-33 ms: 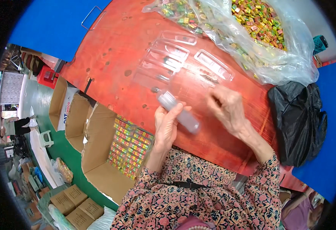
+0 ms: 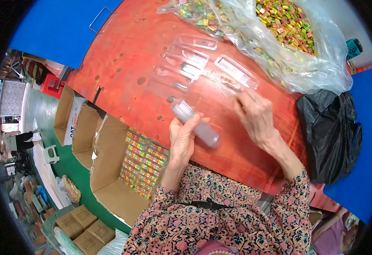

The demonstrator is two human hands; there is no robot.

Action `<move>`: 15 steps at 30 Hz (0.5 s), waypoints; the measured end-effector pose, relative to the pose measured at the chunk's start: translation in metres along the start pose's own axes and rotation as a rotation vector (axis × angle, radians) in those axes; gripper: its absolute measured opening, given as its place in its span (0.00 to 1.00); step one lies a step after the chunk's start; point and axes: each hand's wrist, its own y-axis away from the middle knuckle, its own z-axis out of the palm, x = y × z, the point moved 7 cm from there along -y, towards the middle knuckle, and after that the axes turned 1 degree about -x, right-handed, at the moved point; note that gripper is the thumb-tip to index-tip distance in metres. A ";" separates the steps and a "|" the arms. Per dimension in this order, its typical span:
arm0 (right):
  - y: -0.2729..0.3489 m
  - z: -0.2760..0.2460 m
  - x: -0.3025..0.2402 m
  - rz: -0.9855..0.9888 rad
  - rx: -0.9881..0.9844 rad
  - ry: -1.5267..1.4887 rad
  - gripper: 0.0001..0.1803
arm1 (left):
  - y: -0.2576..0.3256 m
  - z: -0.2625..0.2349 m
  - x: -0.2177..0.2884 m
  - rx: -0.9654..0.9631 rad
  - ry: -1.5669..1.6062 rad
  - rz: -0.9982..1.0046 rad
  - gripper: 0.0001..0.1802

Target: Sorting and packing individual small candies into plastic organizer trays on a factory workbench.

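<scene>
My left hand is closed around a stack of narrow clear plastic trays, held tilted above the near part of the red table. To its right, my right hand hovers over the tabletop with curled fingers; whatever may be between them is hidden. Just beyond those fingers lies a single clear tray. Several more clear trays rest side by side farther left, and another clear tray lies at the far end of that row.
A large clear bag of small colourful wrapped cubes fills the far right. A black plastic bag hangs at the right edge. An open cardboard box with rows of packed cubes stands below the table's left edge.
My right hand has shifted slightly away from me and to the right. My left hand and its stack of trays have moved a little to the left.
</scene>
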 end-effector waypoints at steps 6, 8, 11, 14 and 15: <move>0.015 0.050 0.024 -0.095 -0.166 0.330 0.06 | 0.000 0.005 -0.017 -0.106 0.153 -0.083 0.22; 0.017 0.053 0.024 -0.103 -0.210 0.378 0.06 | 0.002 0.009 -0.019 -0.106 0.209 -0.128 0.21; 0.013 0.032 0.018 -0.012 -0.136 0.229 0.06 | 0.003 0.011 -0.018 -0.111 0.288 -0.180 0.20; 0.010 0.027 -0.002 0.210 -0.319 -0.665 0.08 | 0.000 0.009 -0.017 -0.152 0.237 -0.139 0.19; 0.010 0.028 -0.007 0.210 -0.323 -0.668 0.08 | 0.000 0.010 -0.015 -0.186 0.158 -0.089 0.19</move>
